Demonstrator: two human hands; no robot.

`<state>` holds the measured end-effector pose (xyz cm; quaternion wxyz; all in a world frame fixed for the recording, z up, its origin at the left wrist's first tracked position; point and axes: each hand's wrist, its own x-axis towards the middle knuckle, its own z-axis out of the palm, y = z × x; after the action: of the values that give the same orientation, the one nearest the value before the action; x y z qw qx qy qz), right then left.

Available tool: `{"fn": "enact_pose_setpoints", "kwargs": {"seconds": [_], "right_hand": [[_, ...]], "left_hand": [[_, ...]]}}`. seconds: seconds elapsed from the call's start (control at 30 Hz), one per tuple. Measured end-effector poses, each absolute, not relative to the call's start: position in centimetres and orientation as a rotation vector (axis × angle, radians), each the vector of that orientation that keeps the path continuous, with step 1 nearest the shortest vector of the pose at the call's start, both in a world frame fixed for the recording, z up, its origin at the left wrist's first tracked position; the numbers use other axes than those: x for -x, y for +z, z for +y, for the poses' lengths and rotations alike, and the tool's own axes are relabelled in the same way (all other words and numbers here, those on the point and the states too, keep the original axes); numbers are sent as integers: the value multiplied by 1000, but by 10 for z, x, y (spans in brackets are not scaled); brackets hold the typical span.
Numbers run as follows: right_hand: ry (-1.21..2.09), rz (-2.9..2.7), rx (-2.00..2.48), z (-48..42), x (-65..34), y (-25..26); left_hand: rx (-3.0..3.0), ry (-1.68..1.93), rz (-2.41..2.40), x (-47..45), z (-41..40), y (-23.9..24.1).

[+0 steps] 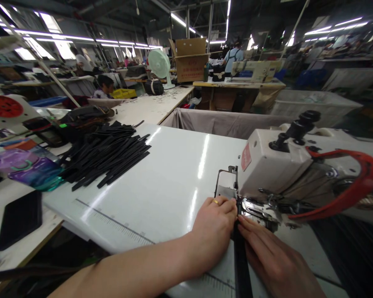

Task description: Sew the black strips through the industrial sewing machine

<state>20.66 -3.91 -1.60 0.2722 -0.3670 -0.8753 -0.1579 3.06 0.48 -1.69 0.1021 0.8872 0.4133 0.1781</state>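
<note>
A long black fabric strip (241, 265) runs from the near edge up to the needle area of a white sewing machine (267, 155). My left hand (216, 227), with a ring on one finger, has its fingers bent and closed on the strip's left side, just before the presser foot. From the right, my right hand (272, 252) presses its fingers together along the strip's other edge, beside the shiny metal plate (256, 213). Its thumb is hidden. The strip's far end disappears under the machine head.
A pile of black strips (108, 151) lies on the white table (170, 165) at the left. Near it are a purple-teal bottle (27, 167) and a black phone-like slab (20, 217). A red band (357, 182) loops off the machine. Behind stand a fan (159, 64) and a cardboard box (191, 62); people sit farther off.
</note>
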Motion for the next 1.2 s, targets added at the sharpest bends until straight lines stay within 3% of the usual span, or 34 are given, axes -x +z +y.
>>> {"fn": "enact_pose_setpoints", "kwargs": {"seconds": [0.67, 1.03, 1.2], "right_hand": [[-325, -2340, 1084, -31, -204, -9], [75, -2313, 937, -36, -211, 4], [-3, -2328, 951, -33, -213, 3]], "left_hand": [[-2500, 679, 1193, -34, 14, -8], [-2412, 725, 1164, -33, 17, -8], [-2429, 722, 1157, -33, 16, -8]]}}
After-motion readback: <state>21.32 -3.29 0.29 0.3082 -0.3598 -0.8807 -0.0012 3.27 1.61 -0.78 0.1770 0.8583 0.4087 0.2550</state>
